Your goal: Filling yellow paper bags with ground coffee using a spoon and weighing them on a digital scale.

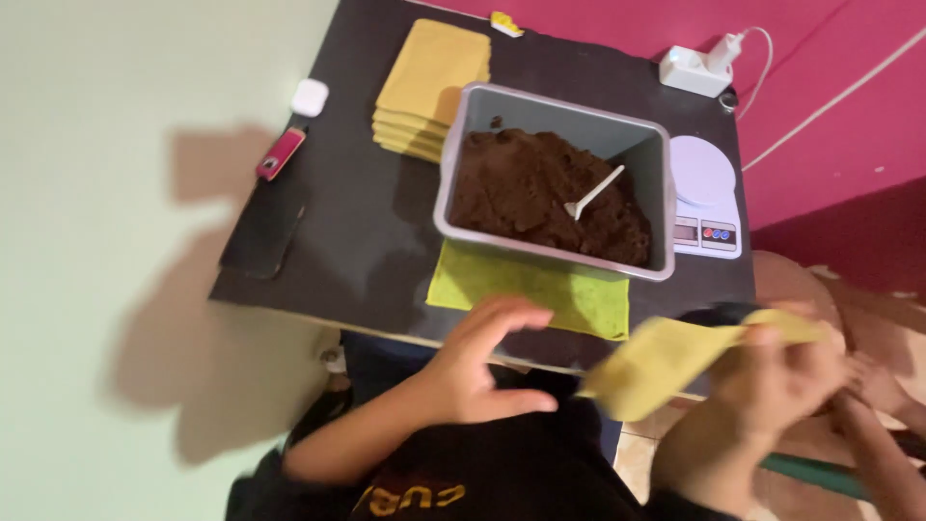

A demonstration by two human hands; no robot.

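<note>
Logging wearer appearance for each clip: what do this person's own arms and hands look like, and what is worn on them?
Both forearms are bare, with no gloves, rings, watch or bracelet visible on the left hand or the right hand, which is motion-blurred. Any sleeves end above the elbows, out of clear view. The dark top is black with orange-yellow lettering across the chest.

Yellow pouches and one scale readout on the dark board.

I note a flat yellow pouch [666,362] at 5 o'clock in my right hand [786,381]; stacked yellow pouches [432,87] at 12; the white scale's small grey display [685,230] at 3.
</note>
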